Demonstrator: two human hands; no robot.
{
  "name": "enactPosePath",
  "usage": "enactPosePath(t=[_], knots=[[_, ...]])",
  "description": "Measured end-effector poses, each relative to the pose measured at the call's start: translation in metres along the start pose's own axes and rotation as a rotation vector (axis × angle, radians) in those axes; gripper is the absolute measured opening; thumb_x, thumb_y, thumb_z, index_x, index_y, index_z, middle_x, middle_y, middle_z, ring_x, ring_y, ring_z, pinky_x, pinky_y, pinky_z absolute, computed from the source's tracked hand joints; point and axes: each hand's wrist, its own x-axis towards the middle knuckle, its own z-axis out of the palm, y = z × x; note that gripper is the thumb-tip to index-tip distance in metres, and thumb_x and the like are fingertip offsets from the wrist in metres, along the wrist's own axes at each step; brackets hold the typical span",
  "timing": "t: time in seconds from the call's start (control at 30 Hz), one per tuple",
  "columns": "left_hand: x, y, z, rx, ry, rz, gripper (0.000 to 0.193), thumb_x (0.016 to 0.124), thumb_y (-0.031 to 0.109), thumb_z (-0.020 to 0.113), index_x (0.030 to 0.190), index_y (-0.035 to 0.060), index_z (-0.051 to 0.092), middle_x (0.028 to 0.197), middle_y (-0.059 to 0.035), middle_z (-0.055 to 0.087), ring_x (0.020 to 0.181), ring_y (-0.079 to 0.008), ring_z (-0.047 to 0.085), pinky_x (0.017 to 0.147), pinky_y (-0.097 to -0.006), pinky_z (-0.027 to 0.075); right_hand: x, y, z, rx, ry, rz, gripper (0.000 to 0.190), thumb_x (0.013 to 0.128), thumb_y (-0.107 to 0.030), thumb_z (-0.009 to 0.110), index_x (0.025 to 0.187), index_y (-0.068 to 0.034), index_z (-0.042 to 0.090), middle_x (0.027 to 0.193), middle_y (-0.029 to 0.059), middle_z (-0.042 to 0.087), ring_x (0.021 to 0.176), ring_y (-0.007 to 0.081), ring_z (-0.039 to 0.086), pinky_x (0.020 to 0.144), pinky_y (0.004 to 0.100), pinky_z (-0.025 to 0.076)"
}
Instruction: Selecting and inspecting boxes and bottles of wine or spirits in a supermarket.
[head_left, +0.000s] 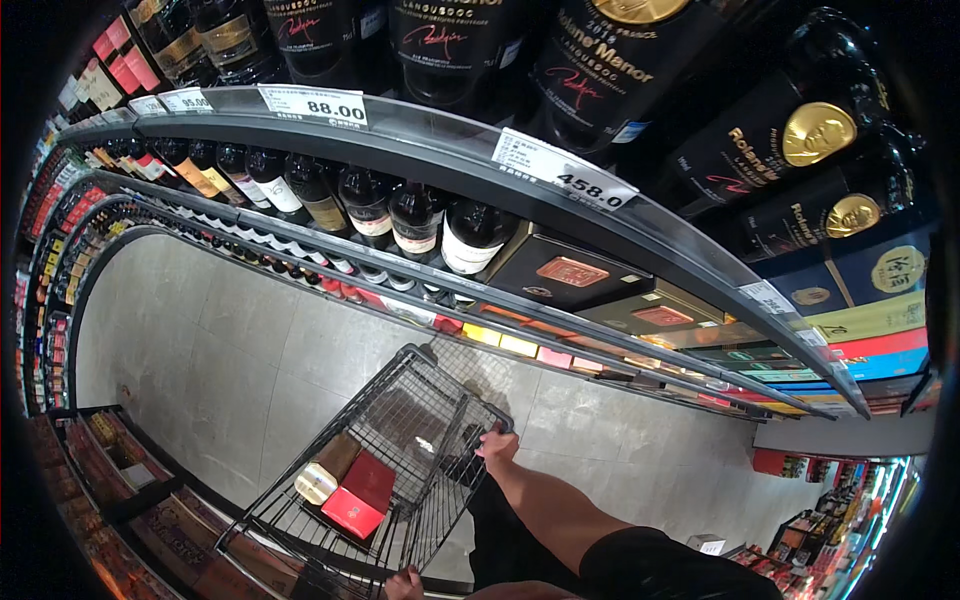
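My right hand is closed around the handle end of a wire-mesh shopping cart, its bare forearm running to a dark short sleeve. At the bottom edge my left hand is on the near side of the same cart, partly cut off, its fingers curled at the metal. Inside the basket lie a red gift box and, touching it on the left, a brown box or canister with a pale gold end.
Shelving with price tags holds dark wine bottles and boxed bottles across the top. Grey tiled floor runs beneath the cart. Low display bins with cartons stand at lower left; more stocked shelves stand at lower right.
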Motion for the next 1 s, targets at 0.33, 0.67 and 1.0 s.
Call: enactPosePath(t=[0.33,0.67,1.0], knots=[[0.004,-0.001,0.007,-0.059,0.241,0.082,0.049,0.092,0.052,0.049,0.096,0.0065,0.065,0.076,-0.0266,0.066,0.073,-0.0434,0.066,0.067,-0.0557,0.051,0.013,0.002,0.001,0.103,-0.010,-0.002,0.046,0.099,-0.026,0.054,0.071,0.010,0.059,0.063,0.0163,0.063,0.045,0.0237,0.057,0.043,0.0426,0.060],[-0.034,0.056,-0.036,0.017,0.534,0.136,0.043,0.094,0.039,0.048,0.082,0.0070,0.073,0.069,-0.0218,0.066,0.068,-0.0439,0.065,0.064,-0.0522,0.053,0.007,-0.001,0.008,0.120,-0.011,-0.013,0.048,0.099,-0.029,0.055,0.070,0.008,0.058,0.062,0.0151,0.062,0.043,0.0215,0.054,0.041,0.0413,0.059],[-0.017,0.055,-0.043,-0.083,0.399,0.221,0.046,0.095,0.040,0.045,0.079,0.0052,0.070,0.070,-0.0236,0.065,0.068,-0.0452,0.064,0.064,-0.0529,0.052,0.015,-0.011,0.024,0.156,-0.113,-0.032,0.033,0.099,-0.023,0.051,0.082,0.004,0.060,0.064,0.0127,0.062,0.042,0.0186,0.050,0.046,0.0428,0.058]])
